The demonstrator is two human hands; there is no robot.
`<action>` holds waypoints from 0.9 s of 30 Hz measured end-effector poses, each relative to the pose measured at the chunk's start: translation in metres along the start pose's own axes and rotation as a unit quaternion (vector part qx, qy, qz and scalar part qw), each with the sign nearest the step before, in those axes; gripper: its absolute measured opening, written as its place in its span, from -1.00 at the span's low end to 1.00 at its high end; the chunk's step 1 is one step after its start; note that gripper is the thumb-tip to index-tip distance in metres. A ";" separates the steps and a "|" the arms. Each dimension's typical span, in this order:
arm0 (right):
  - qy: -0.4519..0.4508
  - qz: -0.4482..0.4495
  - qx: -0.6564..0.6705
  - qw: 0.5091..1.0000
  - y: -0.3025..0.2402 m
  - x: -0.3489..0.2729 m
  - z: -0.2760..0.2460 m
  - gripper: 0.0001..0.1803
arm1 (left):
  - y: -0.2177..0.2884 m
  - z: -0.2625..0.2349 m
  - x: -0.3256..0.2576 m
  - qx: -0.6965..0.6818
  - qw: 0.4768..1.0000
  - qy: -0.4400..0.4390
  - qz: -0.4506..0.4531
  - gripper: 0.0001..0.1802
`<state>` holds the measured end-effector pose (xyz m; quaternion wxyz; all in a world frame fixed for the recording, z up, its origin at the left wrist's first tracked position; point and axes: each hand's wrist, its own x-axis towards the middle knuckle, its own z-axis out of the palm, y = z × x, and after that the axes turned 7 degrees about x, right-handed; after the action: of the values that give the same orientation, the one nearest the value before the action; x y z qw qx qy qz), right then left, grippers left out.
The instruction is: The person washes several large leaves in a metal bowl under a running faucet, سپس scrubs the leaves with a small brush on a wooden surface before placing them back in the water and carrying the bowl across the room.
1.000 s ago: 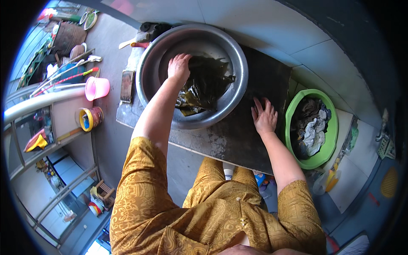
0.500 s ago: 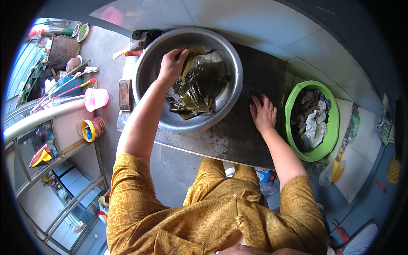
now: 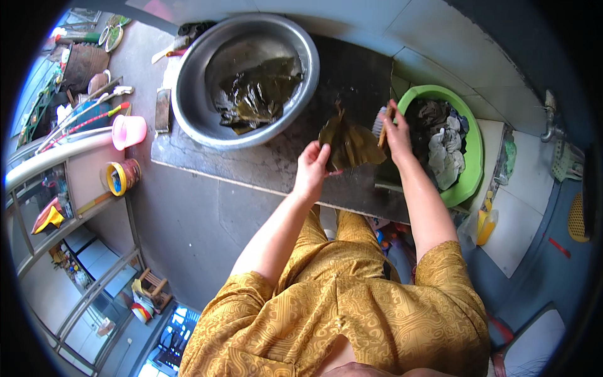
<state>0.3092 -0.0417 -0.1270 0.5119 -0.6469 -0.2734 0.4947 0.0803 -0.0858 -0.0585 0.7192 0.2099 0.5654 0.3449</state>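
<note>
My left hand [image 3: 311,169] pinches the edge of a wet, dark olive leaf-like sheet [image 3: 349,146], spread over the dark tabletop [image 3: 352,72] near its front edge. To its right, my right hand [image 3: 398,135] grips a scrubbing brush [image 3: 382,129] with a wooden back and pale bristles. The brush is close beside the sheet; whether they touch I cannot tell. Further left, a large metal basin [image 3: 186,116] holds more wet, dark leaf-like sheets [image 3: 254,91], folded and heaped together.
A green plastic tub [image 3: 473,169] with dark and pale cloths [image 3: 446,151] stands just right of my right hand. Tiled wall [image 3: 465,44] borders the table's far side. Leftward on the floor are a pink bucket [image 3: 129,133] and a yellow-rimmed bucket [image 3: 119,178]. A tap [image 3: 551,119] sits at far right.
My left hand has left the basin with a leaf-like sheet and moved right, over the table. My right hand, flat on the tabletop before, now holds the brush. The view has shifted.
</note>
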 end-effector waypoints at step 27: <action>-0.054 -0.275 -0.522 0.806 0.026 -0.038 0.030 -0.53 | -0.066 -0.031 -0.037 0.646 0.757 0.097 0.013 -0.67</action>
<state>0.2641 -0.0713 -0.1374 0.1962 -0.6867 -0.6837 0.1501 0.0629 -0.1606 -0.0879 0.3496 0.5973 0.7179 -0.0747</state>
